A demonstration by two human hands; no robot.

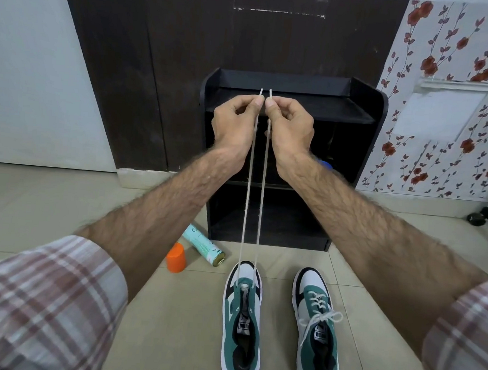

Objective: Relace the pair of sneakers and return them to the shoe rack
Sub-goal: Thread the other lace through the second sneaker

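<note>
Two green, white and black sneakers stand side by side on the tiled floor, toes toward the rack. The left sneaker [242, 325] has a white lace [247, 199] threaded only through its lowest eyelets; both strands run straight up, taut and parallel. My left hand [236, 120] pinches the left strand near its tip, and my right hand [290, 124] pinches the right strand, the tips held level. The right sneaker [317, 333] is fully laced with a tied bow. Behind my hands stands the black shoe rack [359, 112].
An orange cap [176, 257] and a teal spray can [203, 244] lying on its side rest on the floor left of the rack. A dark wooden panel backs the rack; floral wallpaper covers the right wall. A black wheeled leg [476, 218] shows at far right.
</note>
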